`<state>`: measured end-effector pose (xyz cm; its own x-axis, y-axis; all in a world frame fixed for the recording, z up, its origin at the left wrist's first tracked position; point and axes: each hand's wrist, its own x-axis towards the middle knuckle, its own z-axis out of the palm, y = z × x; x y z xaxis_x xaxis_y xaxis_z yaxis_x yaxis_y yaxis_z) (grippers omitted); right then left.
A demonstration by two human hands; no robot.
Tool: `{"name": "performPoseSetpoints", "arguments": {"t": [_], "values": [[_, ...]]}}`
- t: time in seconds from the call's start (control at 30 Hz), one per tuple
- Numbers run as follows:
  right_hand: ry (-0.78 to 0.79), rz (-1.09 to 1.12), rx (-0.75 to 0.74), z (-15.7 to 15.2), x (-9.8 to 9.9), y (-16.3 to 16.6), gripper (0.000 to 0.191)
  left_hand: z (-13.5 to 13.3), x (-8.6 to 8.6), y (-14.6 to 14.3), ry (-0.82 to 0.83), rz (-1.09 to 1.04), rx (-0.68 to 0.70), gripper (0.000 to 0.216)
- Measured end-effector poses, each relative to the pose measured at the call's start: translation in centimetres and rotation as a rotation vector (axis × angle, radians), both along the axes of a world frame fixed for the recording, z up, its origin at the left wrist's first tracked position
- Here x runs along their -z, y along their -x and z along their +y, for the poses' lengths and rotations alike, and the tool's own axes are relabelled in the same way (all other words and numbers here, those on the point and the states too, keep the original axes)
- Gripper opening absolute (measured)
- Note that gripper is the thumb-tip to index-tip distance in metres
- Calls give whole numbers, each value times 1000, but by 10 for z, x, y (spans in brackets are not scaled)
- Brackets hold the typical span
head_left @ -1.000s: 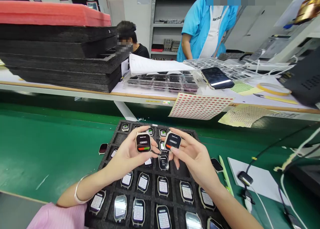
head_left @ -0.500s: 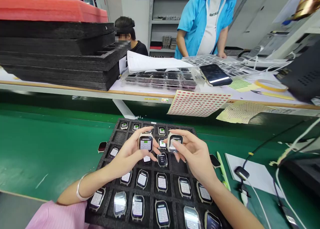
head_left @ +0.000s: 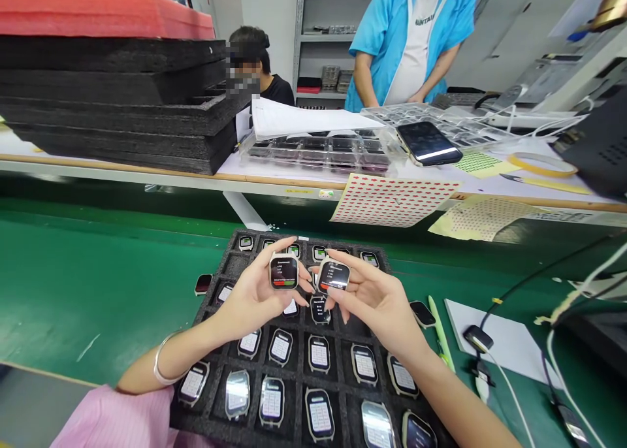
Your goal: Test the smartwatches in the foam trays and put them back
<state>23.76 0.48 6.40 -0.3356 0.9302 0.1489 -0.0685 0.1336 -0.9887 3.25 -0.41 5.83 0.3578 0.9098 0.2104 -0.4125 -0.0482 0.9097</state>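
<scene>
A person's two bare hands hold small square watches, side by side and apart, above a black foam tray (head_left: pixel 232 265). The left hand (head_left: pixel 259 291) grips a pale-rimmed watch (head_left: pixel 284 272) by its edges, fingers narrowed around it; its glossy dark screen shows tiny text and a red and green bar. The right hand (head_left: pixel 379 298) pinches a second watch (head_left: pixel 333 277), slightly tilted, with the thumb at its lower edge and a red patch at the bottom of its dark screen. The tray has a rough, matte surface cut into square pockets, many holding strapless, round-cornered watch bodies (head_left: pixel 319 354), most with bright white screens. It lies on a smooth green worktop (head_left: pixel 122 291), a slim light-green pen (head_left: pixel 441 330) near its right side. On a raised shelf (head_left: pixel 274 185) behind, clear, shiny plastic boxes (head_left: pixel 337 155) hold dark pieces in compartments under a white sheet of paper (head_left: pixel 313 121). To their left, thick black foam slabs (head_left: pixel 112 115) are stacked, topped by a soft-looking red foam sheet (head_left: pixel 98 14). Two other people are beyond the shelf.
</scene>
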Motion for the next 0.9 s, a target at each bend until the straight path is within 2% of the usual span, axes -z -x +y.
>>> {"name": "performPoseSetpoints", "arguments": {"t": [0.13,0.3,0.47,0.6,0.73,0.83,0.9], "values": [[-10,74,-63,1,4,-2,45,0,0,-2,14,33,-32,60],[2,72,21,2,6,-3,29,2,0,-3,3,55,-36,58],[-9,-35,103,-1,2,0,25,2,-1,-1,-39,68,-46,48],[-18,-29,44,-3,1,0,29,4,-1,-2,-6,99,-106,42],[-7,20,-88,0,4,-3,44,8,0,-2,16,109,-120,38],[-23,37,-134,1,5,-2,49,9,1,-2,14,74,-92,48],[-26,28,-107,0,5,-1,48,9,2,-2,11,46,-59,60]]}}
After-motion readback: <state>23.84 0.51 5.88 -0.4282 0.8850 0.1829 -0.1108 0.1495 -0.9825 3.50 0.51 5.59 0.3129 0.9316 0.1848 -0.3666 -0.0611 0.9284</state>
